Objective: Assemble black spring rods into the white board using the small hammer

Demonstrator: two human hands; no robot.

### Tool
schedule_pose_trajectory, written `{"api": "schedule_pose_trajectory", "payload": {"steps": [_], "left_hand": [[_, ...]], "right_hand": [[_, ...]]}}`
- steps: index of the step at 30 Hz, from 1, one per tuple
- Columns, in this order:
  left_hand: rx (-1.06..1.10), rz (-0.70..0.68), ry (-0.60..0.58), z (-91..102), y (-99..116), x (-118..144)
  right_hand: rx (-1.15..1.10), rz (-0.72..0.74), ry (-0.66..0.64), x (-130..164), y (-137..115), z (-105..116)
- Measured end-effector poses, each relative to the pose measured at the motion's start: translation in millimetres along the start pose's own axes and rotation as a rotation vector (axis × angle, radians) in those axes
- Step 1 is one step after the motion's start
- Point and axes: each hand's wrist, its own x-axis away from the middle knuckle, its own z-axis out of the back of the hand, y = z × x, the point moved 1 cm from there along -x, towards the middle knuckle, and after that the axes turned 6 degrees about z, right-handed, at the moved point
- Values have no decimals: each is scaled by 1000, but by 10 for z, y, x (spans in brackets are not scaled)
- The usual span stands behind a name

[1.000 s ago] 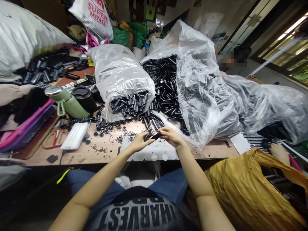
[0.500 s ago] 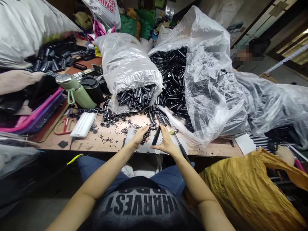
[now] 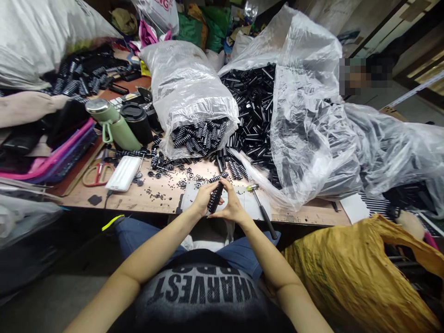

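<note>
Pinching a black tube (image 3: 218,195) by its ends, the right hand (image 3: 233,206) had brought it alongside the ridged piece (image 3: 212,200) the left hand (image 3: 202,200) gripped, seemingly pairing them.

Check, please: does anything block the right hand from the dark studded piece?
Nothing visible: the right hand is at the dark studded piece, which the left hand holds. The hammer lies to the right, out of the way.
</note>
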Motion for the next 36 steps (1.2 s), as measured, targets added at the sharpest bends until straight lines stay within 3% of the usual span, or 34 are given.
{"api": "schedule_pose_trajectory", "payload": {"steps": [7, 10, 12, 15, 17, 20, 23, 26, 30, 36], "left_hand": [[-79, 35, 60, 19, -18, -93], [-229, 11, 42, 102, -104, -205], [-474, -167, 43, 169, -204, -271], [-984, -551, 88, 264, -421, -349], [-1277, -684, 97, 330, -568, -402], [-1542, -775, 30, 442, -670, -473], [-1696, -870, -12, 542, -625, -493], [-1802, -934, 15, 589, -561, -464], [-1852, -970, 73, 597, -565, -427], [-1906, -974, 115, 600, -625, -412]], "right_hand": [[-76, -174, 59, 14, -22, -85], [-64, -232, 87, 60, 48, -173], [-2, -272, 101, 103, 134, -264], [131, -322, 129, 190, 290, -401], [200, -332, 102, 287, 383, -414], [383, -432, 104, 541, 497, -180], [747, -785, 253, 887, 589, 278], [851, -967, 183, 1123, 616, 601], [706, -922, 76, 1133, 467, 582], [516, -764, -49, 928, 125, 140]]}}
